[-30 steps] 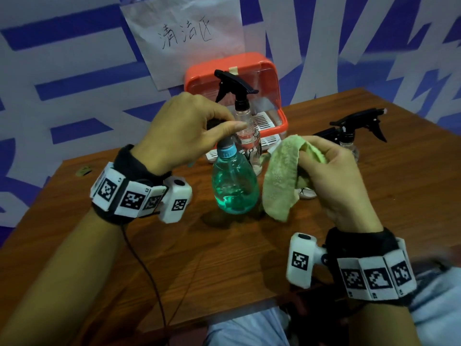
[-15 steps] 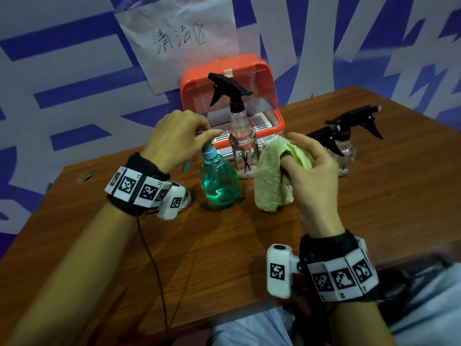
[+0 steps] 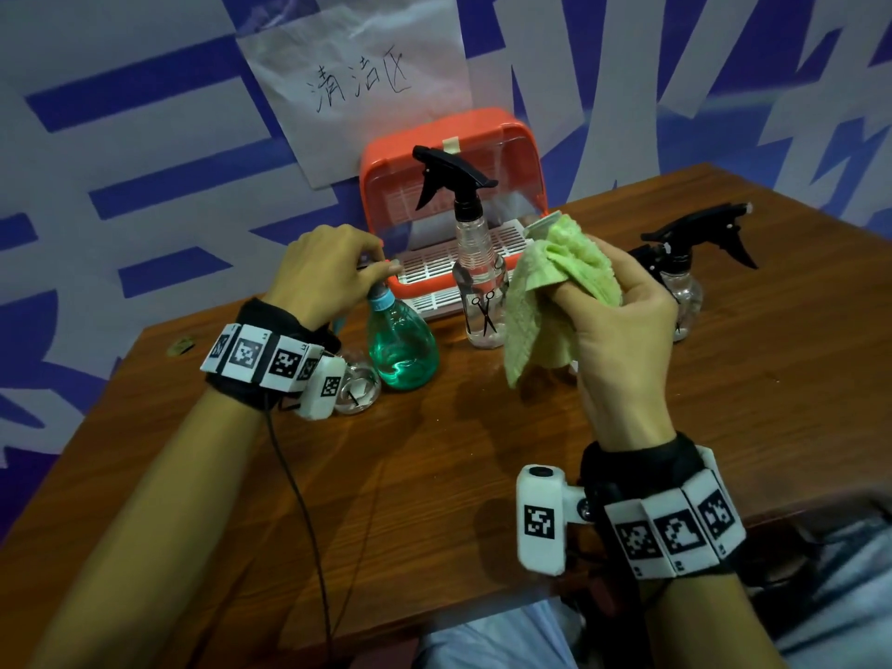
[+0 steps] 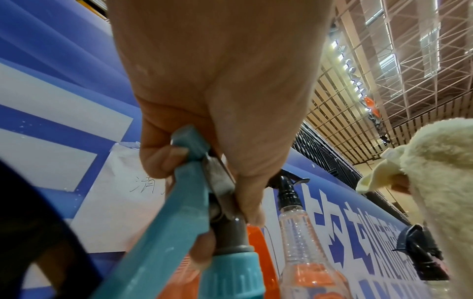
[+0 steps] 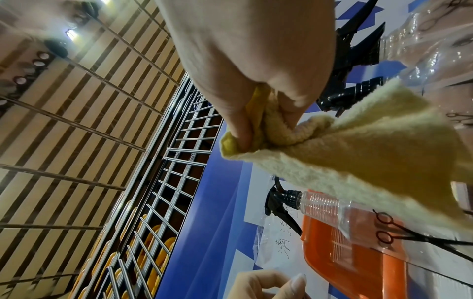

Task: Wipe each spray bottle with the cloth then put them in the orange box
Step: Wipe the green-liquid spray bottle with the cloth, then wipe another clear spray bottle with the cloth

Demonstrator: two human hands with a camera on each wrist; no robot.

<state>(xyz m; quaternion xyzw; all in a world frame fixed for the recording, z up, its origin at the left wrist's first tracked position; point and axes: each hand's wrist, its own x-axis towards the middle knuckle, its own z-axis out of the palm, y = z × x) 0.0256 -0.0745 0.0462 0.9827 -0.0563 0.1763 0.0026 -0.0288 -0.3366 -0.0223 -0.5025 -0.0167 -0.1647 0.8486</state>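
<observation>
A teal-green spray bottle (image 3: 403, 347) stands on the wooden table (image 3: 434, 475). My left hand (image 3: 333, 272) grips its teal spray head (image 4: 189, 192), fingers curled round trigger and neck. My right hand (image 3: 622, 321) holds a bunched yellow-green cloth (image 3: 555, 292) in the air to the right of that bottle, apart from it. A tall clear bottle (image 3: 480, 282) with a black trigger stands between the cloth and the orange box (image 3: 449, 137). The box is open at the back, its lid up, with a white grid tray inside.
Short clear bottles (image 3: 685, 287) with black spray heads stand at the right, behind my right hand. A small round clear bottle (image 3: 357, 391) sits under my left wrist. A cable (image 3: 309, 523) trails from the left wristband across the near table. A paper sign (image 3: 357, 84) hangs on the wall.
My right hand has lifted the cloth up and away from the green bottle's side. My left hand keeps its grip on the spray head, with the bottle farther back near the box.
</observation>
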